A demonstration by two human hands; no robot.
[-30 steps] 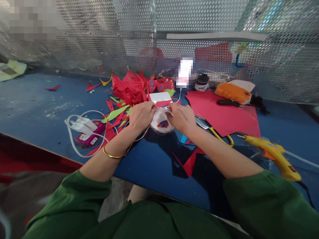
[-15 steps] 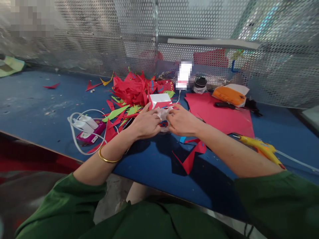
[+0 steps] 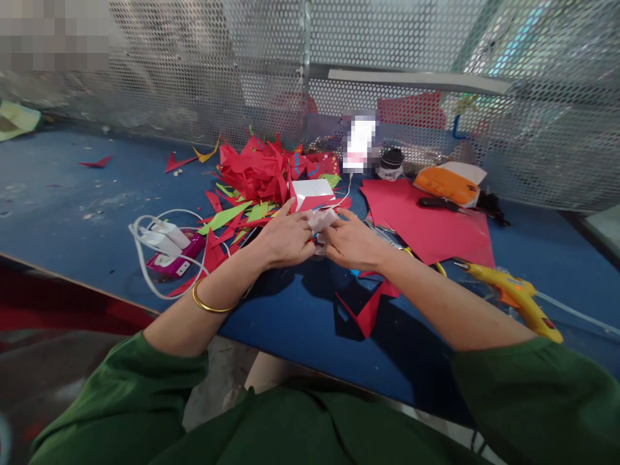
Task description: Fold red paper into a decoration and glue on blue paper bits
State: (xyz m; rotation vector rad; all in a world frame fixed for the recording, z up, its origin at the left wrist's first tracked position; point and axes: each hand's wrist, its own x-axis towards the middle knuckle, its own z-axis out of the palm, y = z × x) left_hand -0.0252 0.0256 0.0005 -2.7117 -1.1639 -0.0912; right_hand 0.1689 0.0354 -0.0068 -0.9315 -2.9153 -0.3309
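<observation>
At the middle of the desk, my left hand [image 3: 287, 240] and my right hand [image 3: 352, 243] meet at a small whitish, see-through plastic bag [image 3: 321, 219]. My left fingers are closed on its left edge, and my right fingers bend in on its other side. Only a sliver of small red and blue pieces shows between the fingertips; the hands hide the rest. Just behind the bag stands a white box [image 3: 312, 188] with red paper about it. A folded red paper strip [image 3: 365, 313] lies in front of my right wrist.
A heap of red paper cuttings [image 3: 256, 171] sits behind my left hand. Left of it is a purple power strip [image 3: 177, 261] with white cables. Red sheets [image 3: 436, 223], a yellow glue gun [image 3: 518, 290], scissors [image 3: 407, 248] and a lit phone [image 3: 360, 142] lie rightward and behind.
My right fingers have drawn in over the bag's opening, so fewer red and blue pieces show. My right forearm has shifted slightly, and the scissors behind it now show.
</observation>
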